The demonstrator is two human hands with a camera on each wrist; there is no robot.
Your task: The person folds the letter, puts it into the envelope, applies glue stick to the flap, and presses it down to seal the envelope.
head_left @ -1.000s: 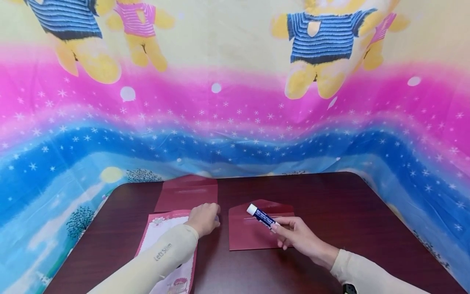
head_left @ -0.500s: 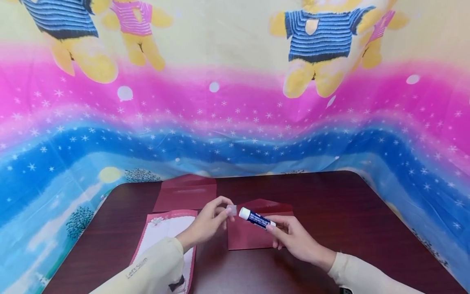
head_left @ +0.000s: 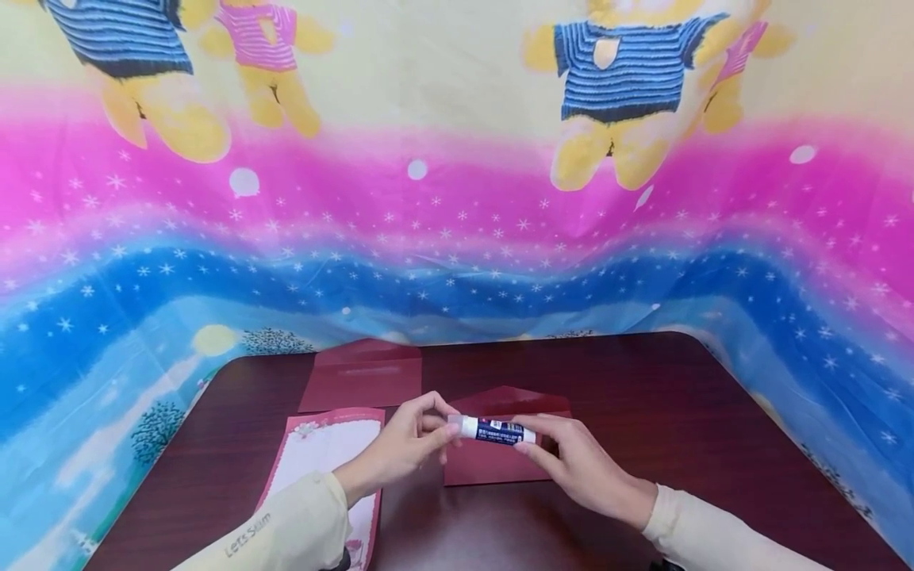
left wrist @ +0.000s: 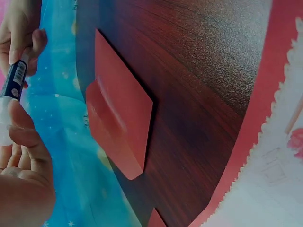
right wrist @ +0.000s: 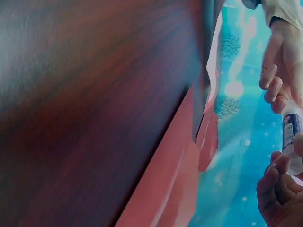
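Note:
A navy-and-white glue stick (head_left: 496, 431) lies nearly level between my two hands, above a red envelope (head_left: 493, 466) with its flap spread away from me. My right hand (head_left: 585, 468) grips its right end between thumb and fingers. With thumb and index finger, my left hand (head_left: 400, 444) pinches the clear cap at the left end, which lines up with the white tip. The left wrist view has the glue stick (left wrist: 17, 78) at its left edge, both hands on it. Over in the right wrist view, the barcode side of the glue stick (right wrist: 289, 130) shows.
A second red envelope (head_left: 367, 387) lies at the back left of the dark wooden table (head_left: 643, 404). In front of it is a pink-bordered sheet of letter paper (head_left: 324, 456), partly under my left sleeve. A printed cloth (head_left: 457, 222) hangs behind the table.
My left hand has turned and moved right, bringing the clear cap to the glue stick's white tip. The glue stick has swung from tilted to nearly level in my right hand.

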